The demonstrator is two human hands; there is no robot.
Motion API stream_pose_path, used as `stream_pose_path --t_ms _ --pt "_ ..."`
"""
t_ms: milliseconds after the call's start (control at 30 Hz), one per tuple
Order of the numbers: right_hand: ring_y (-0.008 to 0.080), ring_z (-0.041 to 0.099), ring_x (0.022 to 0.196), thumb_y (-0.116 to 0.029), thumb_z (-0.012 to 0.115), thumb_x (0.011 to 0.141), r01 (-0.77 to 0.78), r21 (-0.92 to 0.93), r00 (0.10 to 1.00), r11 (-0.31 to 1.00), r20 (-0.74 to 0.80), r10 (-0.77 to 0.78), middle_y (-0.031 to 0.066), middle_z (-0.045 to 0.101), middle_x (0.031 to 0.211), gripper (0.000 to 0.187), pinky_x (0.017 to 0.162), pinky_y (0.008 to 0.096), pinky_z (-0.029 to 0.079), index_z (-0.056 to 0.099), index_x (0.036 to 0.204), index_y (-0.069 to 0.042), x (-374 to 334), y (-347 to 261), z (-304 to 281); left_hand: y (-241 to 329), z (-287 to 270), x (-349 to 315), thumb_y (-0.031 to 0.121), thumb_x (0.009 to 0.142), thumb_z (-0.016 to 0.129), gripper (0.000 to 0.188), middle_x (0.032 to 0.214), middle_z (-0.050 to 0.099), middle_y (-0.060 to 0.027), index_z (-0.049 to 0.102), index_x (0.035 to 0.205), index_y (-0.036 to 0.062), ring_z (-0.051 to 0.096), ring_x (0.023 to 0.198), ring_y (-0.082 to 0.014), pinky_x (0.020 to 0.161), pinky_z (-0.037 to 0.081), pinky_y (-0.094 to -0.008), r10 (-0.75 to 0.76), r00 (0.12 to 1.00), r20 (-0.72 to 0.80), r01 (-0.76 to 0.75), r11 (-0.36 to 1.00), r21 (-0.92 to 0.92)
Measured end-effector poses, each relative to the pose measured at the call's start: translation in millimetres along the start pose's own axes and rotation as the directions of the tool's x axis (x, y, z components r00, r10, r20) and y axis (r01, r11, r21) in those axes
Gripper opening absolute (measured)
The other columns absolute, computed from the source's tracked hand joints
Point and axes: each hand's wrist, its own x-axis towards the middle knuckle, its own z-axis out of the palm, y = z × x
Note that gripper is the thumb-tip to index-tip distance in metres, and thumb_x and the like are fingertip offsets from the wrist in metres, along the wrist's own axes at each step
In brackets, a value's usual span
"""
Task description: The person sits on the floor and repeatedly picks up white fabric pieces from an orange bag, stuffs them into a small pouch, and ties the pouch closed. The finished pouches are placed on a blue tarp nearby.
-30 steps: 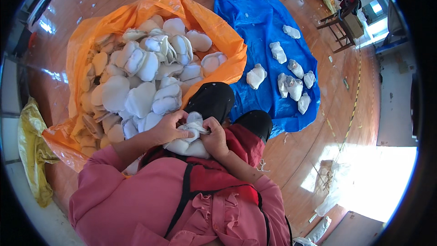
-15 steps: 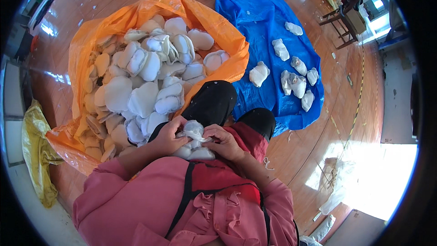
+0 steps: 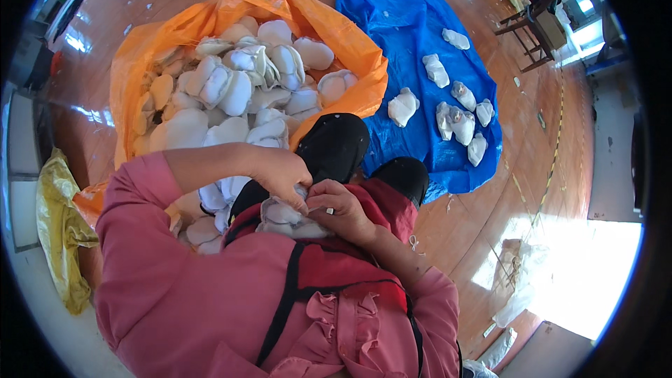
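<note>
In my lap lies a white, padded cloth piece [image 3: 283,218] with a soft, puffy look, and both hands work at its upper end. My left hand [image 3: 281,176] reaches over from above, its fingers bent down and closed on the cloth. Against it from the right comes my right hand [image 3: 341,211], fingers pinched on the same piece. The fingertips of both hands meet, so the exact spot they grip is partly hidden. Just beyond my knees, an orange sack [image 3: 357,49] stands open, heaped with flat, rounded white pads [image 3: 210,82].
A blue plastic sheet [image 3: 378,21] lies on the tiled floor at the far right, with several bundled white cloth pieces [image 3: 403,107] on it. A crumpled yellow bag [image 3: 59,231] sits at the left. A wooden chair [image 3: 539,31] stands at the far right.
My left forearm has swung up and out, and the left hand now bends over the piece from above. The rounded knob at its top is now mostly covered by my fingers.
</note>
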Motion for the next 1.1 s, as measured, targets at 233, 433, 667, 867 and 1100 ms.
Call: stream_pose_path --t_ms 233,433,667,867,1100 --pt "0.0203 0.06 0.1 -0.003 0.077 0.081 -0.119 0.073 0.992 0.99 -0.038 0.122 0.0073 0.059 0.106 0.022 0.086 0.03 0.049 0.071 0.102 -0.007 -11.1 -6.8 5.0 10.3 -2.8 6.7 0.063 0.087 0.064 0.061 0.08 0.069 -0.0179 0.072 0.088 0.0029 0.065 0.077 -0.0347 0.068 0.049 -0.0447 -0.161 0.962 0.22 0.136 0.983 0.122" --pt "0.0153 0.058 0.099 -0.008 0.071 0.091 -0.267 0.49 0.963 0.83 0.096 0.253 0.0053 0.057 0.112 0.028 0.086 0.0303 0.048 0.059 0.116 -0.005 -24.3 20.4 -15.4 2.4 27.8 -18.6 0.058 0.093 0.06 0.057 0.062 0.061 -0.0155 0.071 0.077 0.0042 0.056 0.058 -0.0289 0.057 0.042 -0.0413 0.0 0.989 -0.15 -0.036 0.972 -0.233" --pt "0.0303 0.06 0.08 -0.025 0.059 0.099 -0.145 -0.013 0.94 0.989 0.311 0.141 0.0144 0.056 0.082 0.022 0.073 0.037 0.049 0.063 0.098 -0.004 -0.7 -3.6 -38.0 5.4 55.4 -28.6 0.027 0.096 0.067 0.05 0.054 0.037 -0.0165 0.046 0.059 0.0013 0.038 0.046 -0.0292 0.048 0.03 -0.04 0.098 0.794 -0.6 -0.292 0.927 -0.235" --pt "0.031 0.056 0.071 -0.025 0.054 0.103 -0.122 -0.082 0.952 0.989 0.274 0.14 0.0143 0.053 0.075 0.031 0.07 0.0357 0.048 0.06 0.084 -0.002 -11.7 -0.1 -46.1 8.3 55.2 -43.9 0.025 0.097 0.065 0.05 0.053 0.035 -0.015 0.044 0.057 0.0024 0.037 0.045 -0.0302 0.047 0.029 -0.0412 -0.041 0.783 -0.621 -0.267 0.879 -0.394" --pt "0.0161 0.059 0.093 -0.032 0.057 0.102 -0.255 0.45 0.961 0.856 0.024 0.274 0.0036 0.06 0.1 0.031 0.086 0.0298 0.048 0.062 0.108 -0.002 5.0 -3.8 -43.3 6.6 44.5 -32.9 0.028 0.095 0.067 0.05 0.054 0.042 -0.0146 0.045 0.057 0.0037 0.046 0.049 -0.033 0.049 0.033 -0.0424 0.395 0.733 -0.554 -0.532 0.841 -0.104"
